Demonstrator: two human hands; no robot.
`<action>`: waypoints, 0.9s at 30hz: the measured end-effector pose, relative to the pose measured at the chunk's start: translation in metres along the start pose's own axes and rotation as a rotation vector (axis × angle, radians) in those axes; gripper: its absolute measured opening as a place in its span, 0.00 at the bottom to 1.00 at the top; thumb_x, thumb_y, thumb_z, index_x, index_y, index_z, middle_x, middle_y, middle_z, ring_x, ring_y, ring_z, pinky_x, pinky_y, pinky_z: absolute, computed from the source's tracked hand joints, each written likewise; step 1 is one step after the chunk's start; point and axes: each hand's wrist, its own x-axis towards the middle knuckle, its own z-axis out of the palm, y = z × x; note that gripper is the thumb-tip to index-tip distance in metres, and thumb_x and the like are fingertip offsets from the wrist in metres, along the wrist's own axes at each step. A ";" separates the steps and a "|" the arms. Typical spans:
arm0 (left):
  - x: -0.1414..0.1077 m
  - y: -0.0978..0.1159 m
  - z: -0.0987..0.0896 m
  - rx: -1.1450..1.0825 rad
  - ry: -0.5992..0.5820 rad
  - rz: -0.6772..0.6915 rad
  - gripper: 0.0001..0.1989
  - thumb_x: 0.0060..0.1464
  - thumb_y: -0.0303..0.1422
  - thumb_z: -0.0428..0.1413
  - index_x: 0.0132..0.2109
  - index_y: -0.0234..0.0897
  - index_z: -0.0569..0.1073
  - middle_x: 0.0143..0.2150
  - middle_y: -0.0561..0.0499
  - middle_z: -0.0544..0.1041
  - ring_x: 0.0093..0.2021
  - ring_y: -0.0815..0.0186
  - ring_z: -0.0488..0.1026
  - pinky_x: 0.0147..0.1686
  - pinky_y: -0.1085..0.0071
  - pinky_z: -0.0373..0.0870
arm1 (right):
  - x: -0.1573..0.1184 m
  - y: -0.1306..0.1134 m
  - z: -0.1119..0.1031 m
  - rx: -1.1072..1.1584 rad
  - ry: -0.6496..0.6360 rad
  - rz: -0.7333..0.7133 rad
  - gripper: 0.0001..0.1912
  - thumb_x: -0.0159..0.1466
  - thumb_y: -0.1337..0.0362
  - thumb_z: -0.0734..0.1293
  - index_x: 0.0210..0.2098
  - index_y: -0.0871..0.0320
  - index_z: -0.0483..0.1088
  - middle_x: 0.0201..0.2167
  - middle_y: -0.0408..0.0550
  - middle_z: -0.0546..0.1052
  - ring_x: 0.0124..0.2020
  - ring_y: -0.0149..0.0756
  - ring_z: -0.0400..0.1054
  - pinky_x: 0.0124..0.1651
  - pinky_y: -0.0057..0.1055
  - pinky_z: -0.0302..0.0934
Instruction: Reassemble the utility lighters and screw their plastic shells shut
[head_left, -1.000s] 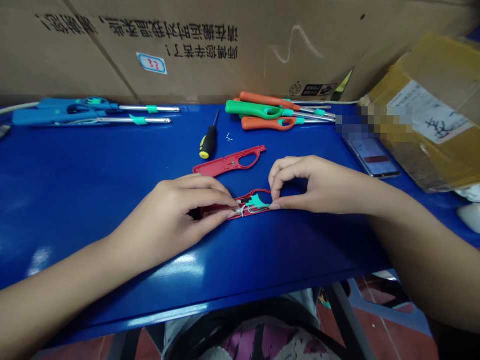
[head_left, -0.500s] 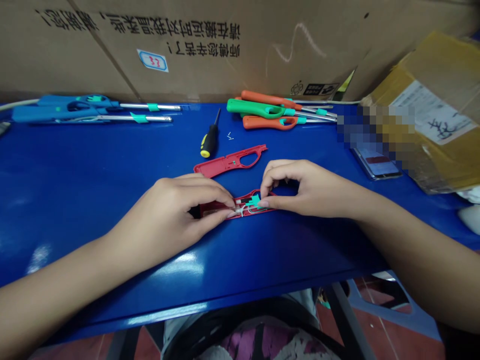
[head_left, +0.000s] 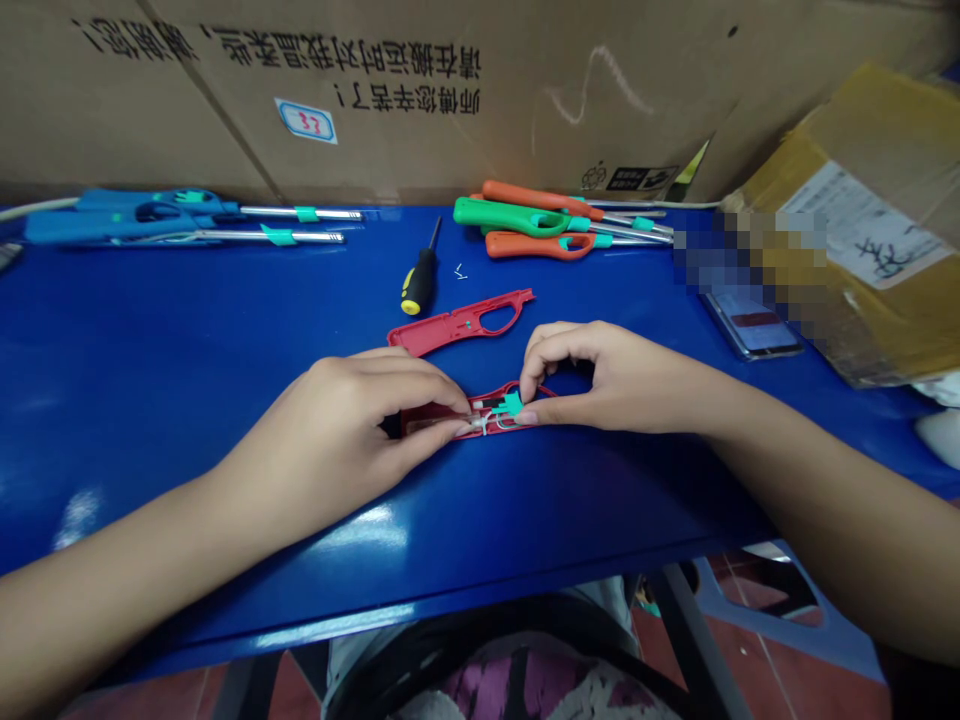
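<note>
My left hand (head_left: 367, 405) is closed over the left end of an open red lighter casing half (head_left: 429, 410), thumb and fingers pinching at it and the clear part inside. My right hand (head_left: 600, 375) pinches at a small green trigger (head_left: 511, 404) in the casing's right part. Thin wires and a white fitting (head_left: 481, 424) lie in the shell, partly hidden by my fingers. Just behind, the other red casing half (head_left: 442, 330) rests inner side up, touched by neither hand.
A black and yellow screwdriver (head_left: 420, 280) lies behind the casing beside several small screws (head_left: 460, 272). Blue long lighters (head_left: 135, 220) are at back left; orange and green ones (head_left: 517, 215) at back right. A phone (head_left: 757, 325) and a taped carton (head_left: 870, 230) sit right.
My right hand has shifted very slightly at the green trigger. My left hand and the loose casing half stay in place.
</note>
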 end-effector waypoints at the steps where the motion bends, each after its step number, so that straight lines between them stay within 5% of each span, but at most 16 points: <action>1: 0.000 0.001 0.000 0.002 0.001 0.000 0.06 0.62 0.35 0.61 0.43 0.41 0.82 0.42 0.53 0.84 0.42 0.65 0.81 0.45 0.70 0.76 | 0.000 0.000 0.001 -0.005 0.002 -0.003 0.11 0.60 0.55 0.75 0.34 0.56 0.77 0.38 0.44 0.76 0.41 0.34 0.70 0.48 0.33 0.62; 15: -0.001 0.001 -0.003 0.056 -0.004 0.014 0.07 0.63 0.35 0.60 0.43 0.41 0.83 0.43 0.54 0.85 0.42 0.65 0.81 0.45 0.70 0.77 | -0.004 -0.002 -0.006 -0.138 -0.024 -0.133 0.08 0.66 0.57 0.71 0.38 0.55 0.77 0.40 0.46 0.77 0.42 0.35 0.71 0.48 0.34 0.64; 27: -0.002 0.001 -0.005 0.114 -0.008 0.027 0.09 0.64 0.35 0.59 0.43 0.41 0.84 0.44 0.53 0.85 0.42 0.63 0.82 0.46 0.67 0.78 | -0.008 0.000 -0.010 -0.450 -0.033 -0.308 0.09 0.70 0.58 0.66 0.40 0.54 0.78 0.41 0.48 0.79 0.46 0.39 0.70 0.51 0.41 0.55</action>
